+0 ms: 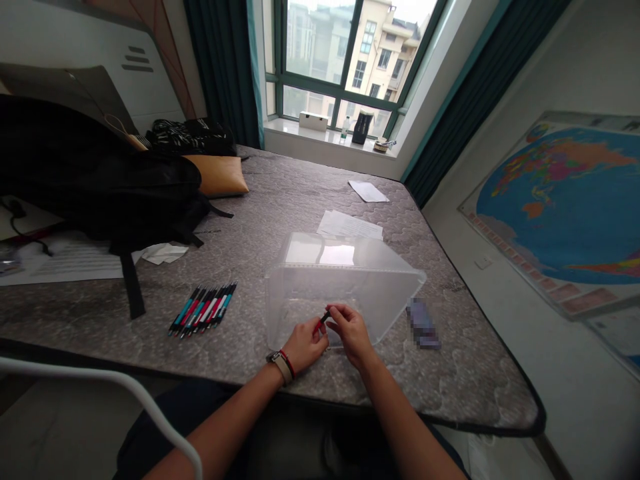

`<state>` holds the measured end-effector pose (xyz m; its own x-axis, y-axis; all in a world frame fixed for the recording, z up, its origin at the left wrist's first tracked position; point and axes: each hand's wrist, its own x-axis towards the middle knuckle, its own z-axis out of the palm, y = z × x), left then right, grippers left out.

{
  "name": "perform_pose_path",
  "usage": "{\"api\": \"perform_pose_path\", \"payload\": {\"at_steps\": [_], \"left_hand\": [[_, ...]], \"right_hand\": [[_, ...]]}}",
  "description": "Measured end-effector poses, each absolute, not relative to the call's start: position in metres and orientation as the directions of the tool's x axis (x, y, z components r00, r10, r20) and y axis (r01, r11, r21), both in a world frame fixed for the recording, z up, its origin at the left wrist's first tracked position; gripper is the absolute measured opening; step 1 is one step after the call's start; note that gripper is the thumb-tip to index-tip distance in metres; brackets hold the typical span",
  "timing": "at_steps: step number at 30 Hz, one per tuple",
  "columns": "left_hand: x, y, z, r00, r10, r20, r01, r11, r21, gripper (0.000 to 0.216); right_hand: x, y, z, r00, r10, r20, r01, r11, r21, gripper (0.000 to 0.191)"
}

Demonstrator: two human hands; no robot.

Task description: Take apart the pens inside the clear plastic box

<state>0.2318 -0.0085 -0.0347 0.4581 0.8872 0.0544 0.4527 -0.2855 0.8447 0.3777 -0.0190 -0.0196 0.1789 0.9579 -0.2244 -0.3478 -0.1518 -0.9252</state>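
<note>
Left hand: pinching the pen, red end.
Right hand: pinching its black end; I'd keep both aligned.
Clear bin: twelve o'clock, avoid bumping.

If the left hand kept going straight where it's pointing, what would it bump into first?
The left hand would probably bump the right hand, just ahead at the black end of the red-and-black pen. The clear plastic box seems farther on, though depth is unclear.
</note>
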Motion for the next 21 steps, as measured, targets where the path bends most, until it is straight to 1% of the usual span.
{"api": "perform_pose_path", "payload": {"at_steps": [6,14,18,21], "left_hand": [[0.2334,-0.0095,-0.0339,0.458,0.887,0.050,0.447,-0.279,0.850,0.007],[0.2330,-0.0099,-0.0351,0.425,0.905,0.029,0.483,-0.254,0.838,0.004],[0.2350,-0.0109,-0.0389,0.404,0.915,0.007,0.495,-0.225,0.839,0.005],[0.2388,-0.0117,-0.0400,0.389,0.921,-0.004,0.486,-0.201,0.850,0.008]], "right_hand": [[0.3771,-0.0195,-0.0204,0.227,0.945,-0.235,-0.360,-0.143,-0.922,0.027],[0.3754,-0.0176,-0.0219,0.177,0.957,-0.228,-0.363,-0.152,-0.919,0.034],[0.3713,-0.0156,-0.0273,0.276,0.935,-0.223,-0.290,-0.140,-0.947,0.035],[0.3679,-0.0140,-0.0290,0.364,0.905,-0.219,-0.272,-0.122,-0.955,0.035]]}}
